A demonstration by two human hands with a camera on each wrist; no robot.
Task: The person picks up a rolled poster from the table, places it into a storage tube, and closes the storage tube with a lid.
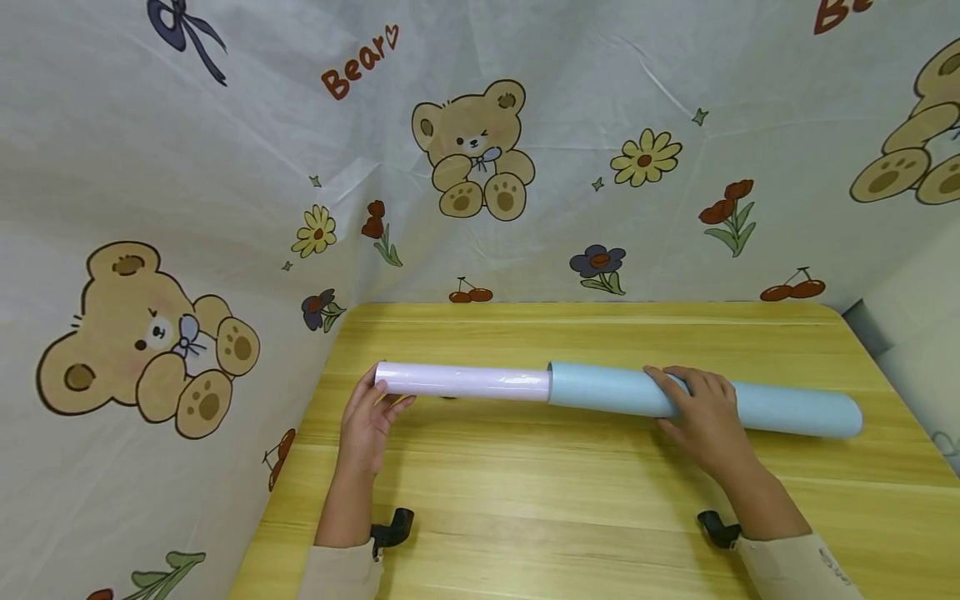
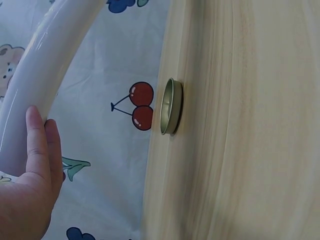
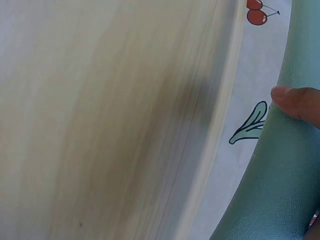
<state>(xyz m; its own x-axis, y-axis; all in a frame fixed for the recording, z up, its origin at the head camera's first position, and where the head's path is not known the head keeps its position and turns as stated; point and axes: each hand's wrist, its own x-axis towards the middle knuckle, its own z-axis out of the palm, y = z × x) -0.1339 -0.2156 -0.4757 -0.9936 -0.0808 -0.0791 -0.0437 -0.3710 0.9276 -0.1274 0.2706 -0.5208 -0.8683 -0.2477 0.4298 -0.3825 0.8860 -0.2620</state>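
A pale lilac, glossy roll [image 1: 461,382] projects from the left mouth of a light blue tube [image 1: 795,408], both lying nearly level across the head view. My left hand [image 1: 366,421] holds the roll's free left end, fingers along its surface. Around the blue tube's middle, my right hand [image 1: 705,421] grips from above; its thumb [image 3: 295,102] shows against the tube in the right wrist view. How far the roll reaches inside the tube is hidden. A shallow gold metal cap [image 2: 171,107] sits on the table in the left wrist view, mostly hidden by the roll in the head view.
The wood-grain table [image 1: 555,517] lies under both hands. A white cloth [image 1: 555,50] printed with bears and flowers hangs behind it and along the left side. Black curved mounts [image 1: 393,527] stick out by both wrists.
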